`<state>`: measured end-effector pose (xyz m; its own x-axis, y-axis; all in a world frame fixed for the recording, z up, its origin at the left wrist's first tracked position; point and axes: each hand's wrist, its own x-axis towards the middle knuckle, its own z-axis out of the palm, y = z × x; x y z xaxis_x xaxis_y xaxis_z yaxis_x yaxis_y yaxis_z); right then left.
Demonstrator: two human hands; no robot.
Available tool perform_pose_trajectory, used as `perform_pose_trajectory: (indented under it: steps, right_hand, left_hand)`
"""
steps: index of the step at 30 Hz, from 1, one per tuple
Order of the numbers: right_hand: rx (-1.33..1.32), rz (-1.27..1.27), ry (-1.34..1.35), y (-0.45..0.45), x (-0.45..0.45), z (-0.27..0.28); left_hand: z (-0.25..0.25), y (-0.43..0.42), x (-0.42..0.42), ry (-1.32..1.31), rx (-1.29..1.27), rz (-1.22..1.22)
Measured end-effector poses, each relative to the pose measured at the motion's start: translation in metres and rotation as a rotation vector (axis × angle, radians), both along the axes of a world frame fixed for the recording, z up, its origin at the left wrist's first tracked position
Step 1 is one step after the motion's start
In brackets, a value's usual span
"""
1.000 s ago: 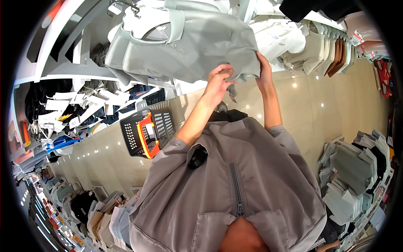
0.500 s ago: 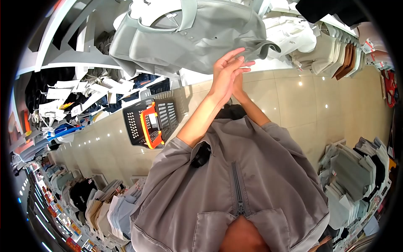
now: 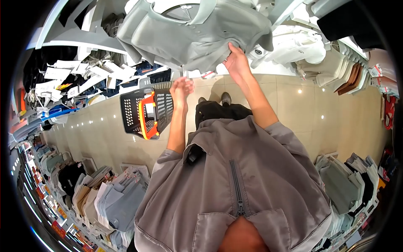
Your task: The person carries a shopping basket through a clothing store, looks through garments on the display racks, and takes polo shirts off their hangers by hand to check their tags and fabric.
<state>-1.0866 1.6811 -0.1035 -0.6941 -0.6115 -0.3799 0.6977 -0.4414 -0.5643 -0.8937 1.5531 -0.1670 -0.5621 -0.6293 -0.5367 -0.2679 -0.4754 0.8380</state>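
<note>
Apart now, my hands have moved away from each other: the left hand has drawn back, its fingers loosely curled and touching nothing. I have the right hand at the lower edge of the grey shirt, thumb against the cloth; whether it pinches, I cannot tell. The shirt hangs over the front edge of the white shelf, and the basket sits on the floor.
</note>
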Motion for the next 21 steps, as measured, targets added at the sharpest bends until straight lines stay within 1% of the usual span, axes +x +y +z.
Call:
perform_pose_trajectory:
  steps: [1, 2, 3, 4, 6, 7, 9, 10, 11, 13, 14, 15, 16, 17, 18, 20, 21]
  right_hand:
    - [-0.026, 0.017, -0.003, 0.0, 0.0, 0.012]
    - [-0.023, 0.032, -0.007, -0.002, 0.001, 0.02]
    - [-0.076, 0.057, -0.001, -0.004, 0.002, 0.027]
    - [-0.131, 0.08, 0.004, -0.006, 0.003, 0.033]
    - [-0.135, 0.098, 0.003, -0.008, 0.004, 0.044]
    - [-0.146, 0.125, 0.011, -0.008, 0.005, 0.052]
    - [-0.149, 0.158, 0.022, -0.006, 0.005, 0.063]
    - [-0.152, 0.144, 0.046, -0.005, 0.005, 0.067]
    - [-0.156, 0.129, 0.071, -0.004, 0.005, 0.068]
    - [-0.155, 0.122, 0.074, 0.001, 0.001, 0.068]
    - [-0.159, 0.112, 0.076, 0.004, -0.002, 0.068]
    - [-0.159, 0.1, 0.078, 0.007, -0.006, 0.064]
    - [-0.078, 0.093, 0.113, 0.012, -0.011, 0.056]
    - [0.003, 0.082, 0.148, 0.017, -0.017, 0.048]
    - [0.004, 0.062, 0.15, 0.024, -0.024, 0.035]
    - [-0.002, 0.089, 0.125, 0.037, -0.034, 0.01]
    - [0.019, 0.125, 0.128, 0.04, -0.034, 0.005]
  left_hand:
    - [-0.02, 0.003, 0.009, -0.002, 0.003, 0.014]
    - [-0.036, 0.01, 0.016, -0.038, 0.155, 0.02]
    - [-0.049, 0.017, 0.02, -0.07, 0.307, 0.027]
    - [-0.055, 0.023, 0.017, -0.079, 0.34, 0.001]
    - [-0.063, 0.033, 0.006, -0.049, 0.402, 0.048]
    - [-0.062, 0.035, -0.002, -0.047, 0.408, 0.055]
    - [-0.057, 0.037, -0.021, 0.181, 0.523, -0.057]
    - [-0.052, 0.038, -0.031, 0.185, 0.528, -0.053]
    - [-0.047, 0.038, -0.041, 0.267, 0.643, -0.005]
    - [-0.018, 0.044, -0.057, 0.348, 0.761, 0.037]
    - [0.006, 0.05, -0.063, 0.434, 0.693, 0.09]
    - [0.018, 0.054, -0.067, 0.516, 0.625, 0.139]
    - [0.009, 0.053, -0.065, 0.51, 0.63, 0.125]
    - [-0.005, 0.049, -0.063, 0.523, 0.57, 0.061]
    - [-0.013, 0.045, -0.063, 0.538, 0.509, -0.005]
    - [0.012, 0.046, -0.065, 0.528, 0.524, -0.019]
    - [0.022, 0.047, -0.067, 0.539, 0.464, -0.012]
